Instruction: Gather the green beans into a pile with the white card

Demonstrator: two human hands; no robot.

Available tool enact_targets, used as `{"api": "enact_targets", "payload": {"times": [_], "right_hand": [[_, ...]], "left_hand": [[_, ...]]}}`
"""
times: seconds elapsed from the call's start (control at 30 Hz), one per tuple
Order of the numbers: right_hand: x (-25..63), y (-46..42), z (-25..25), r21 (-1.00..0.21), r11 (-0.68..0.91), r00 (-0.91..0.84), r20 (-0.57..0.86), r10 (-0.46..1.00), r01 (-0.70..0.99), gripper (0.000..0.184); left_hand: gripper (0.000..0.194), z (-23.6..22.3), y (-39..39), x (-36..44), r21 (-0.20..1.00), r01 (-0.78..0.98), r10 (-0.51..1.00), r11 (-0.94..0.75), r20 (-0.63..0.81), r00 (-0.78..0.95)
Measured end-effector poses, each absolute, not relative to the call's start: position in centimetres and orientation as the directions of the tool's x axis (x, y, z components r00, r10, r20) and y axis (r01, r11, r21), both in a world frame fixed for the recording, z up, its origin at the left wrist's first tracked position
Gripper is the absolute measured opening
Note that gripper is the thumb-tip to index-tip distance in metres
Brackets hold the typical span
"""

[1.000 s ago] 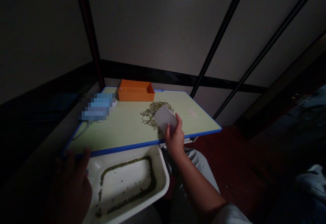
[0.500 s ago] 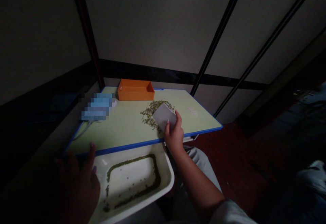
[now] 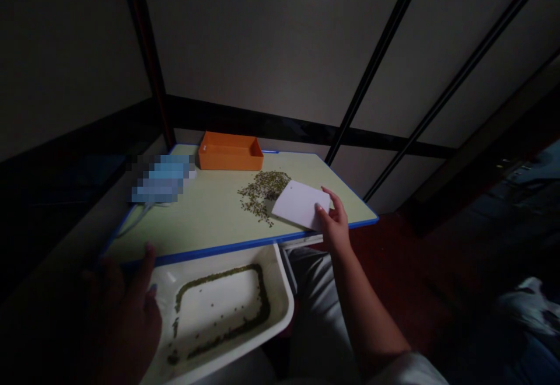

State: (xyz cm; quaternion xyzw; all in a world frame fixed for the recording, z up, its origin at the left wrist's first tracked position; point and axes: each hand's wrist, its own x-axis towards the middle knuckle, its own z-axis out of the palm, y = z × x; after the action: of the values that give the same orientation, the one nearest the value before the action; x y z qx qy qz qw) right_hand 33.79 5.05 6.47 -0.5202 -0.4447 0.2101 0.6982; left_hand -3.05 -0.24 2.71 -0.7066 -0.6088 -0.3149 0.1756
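My right hand [image 3: 336, 221] pinches a thin white rectangular card [image 3: 301, 204] between thumb and fingers. The card is tilted, its left edge beside a loose heap of small green-brown grains [image 3: 262, 189] on the pale green tabletop [image 3: 196, 221]. In deep shadow at the lower left, my left hand [image 3: 126, 315] is at the left side of a white basin [image 3: 280, 309] and appears to grip its rim; part of the grip is hidden. The basin sits below the table's blue front edge, with similar grains lining its bottom.
An orange open box [image 3: 230, 160] stands at the table's back left. A blurred-out blue item [image 3: 161, 181] with a pale cord [image 3: 142, 219] lies at the left edge. A panelled wall [image 3: 262, 52] rises behind. Dark red floor [image 3: 371, 256] shows at the right.
The card has swung flatter and moved right with my right hand, uncovering more of the heap. My left hand and the basin shifted right together, then back left.
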Motion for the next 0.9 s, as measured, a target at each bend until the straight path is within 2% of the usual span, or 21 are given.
{"api": "enact_targets", "payload": {"times": [0.13,0.37,0.5,0.73,0.9], "right_hand": [[34.4,4.7,6.5,-0.922,0.375,0.444,0.376,0.813,0.095,0.058],[34.1,4.9,6.3,-0.921,0.351,0.441,0.389,0.809,0.169,0.054],[34.1,4.8,6.2,-0.925,0.345,0.423,0.380,0.822,0.160,0.054],[33.9,4.5,6.4,-0.927,0.354,0.396,0.373,0.839,0.124,0.054],[33.2,4.2,6.6,-0.935,0.340,0.383,0.353,0.854,0.103,0.054]], "left_hand": [[0.052,3.5,-0.4,-2.8,0.185,0.970,0.807,-0.155,0.590,0.017],[0.051,3.8,-0.3,-2.7,0.227,0.965,0.840,-0.133,0.543,-0.012],[0.050,3.5,-0.2,-2.7,0.245,0.958,0.818,-0.151,0.575,-0.018],[0.052,3.9,-0.2,-2.9,0.235,0.966,0.863,-0.105,0.504,-0.028],[0.054,3.5,-0.1,-3.0,0.279,0.954,0.865,-0.111,0.499,-0.046]]}}
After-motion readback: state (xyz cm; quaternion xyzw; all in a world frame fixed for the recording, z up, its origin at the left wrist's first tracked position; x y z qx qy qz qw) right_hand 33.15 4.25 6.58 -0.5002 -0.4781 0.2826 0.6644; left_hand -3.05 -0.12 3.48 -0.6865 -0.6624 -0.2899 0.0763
